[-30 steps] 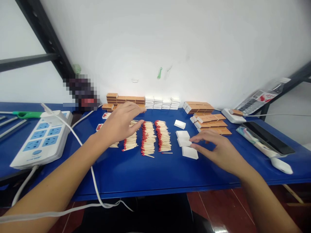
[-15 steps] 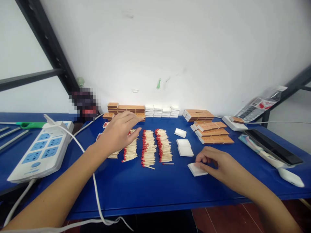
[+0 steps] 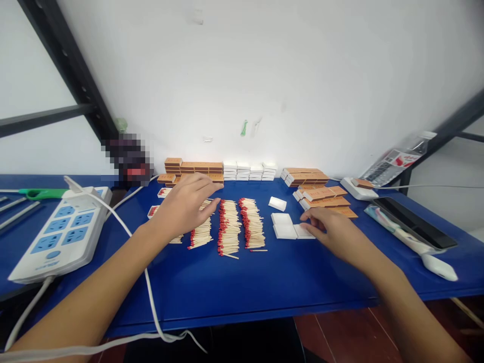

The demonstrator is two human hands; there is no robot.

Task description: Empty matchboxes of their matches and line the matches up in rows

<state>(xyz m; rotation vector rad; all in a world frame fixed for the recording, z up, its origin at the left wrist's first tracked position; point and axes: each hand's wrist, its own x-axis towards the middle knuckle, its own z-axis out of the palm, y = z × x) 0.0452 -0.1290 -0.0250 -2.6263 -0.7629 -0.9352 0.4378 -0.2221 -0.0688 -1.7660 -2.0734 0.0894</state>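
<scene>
At my far left, a tool with a bright green plastic handle lies against a long white plastic power strip with blue socket panels, and a thin white cable loops across my forearm. Next come two small white trays filled with red-tipped matches, partly behind my left hand. That hand is open, palm down and gripping nothing, its thumb spread from the fingers above the wooden matches with red heads; I cannot tell whether it touches them. Behind it, brown matchbox sleeves stand stacked along the wall, then neat piles of flat white trays.

The matches lie in rows on the blue table, with one loose match near the rightmost row. To the right, one small white box tray sits apart, behind two touching ones. My right hand pinches a third white tray between thumb and fingers, just beside that pair. Beyond my knuckles are more brown sleeves, a black phone and a clear plastic bottle leaning at an angle.
</scene>
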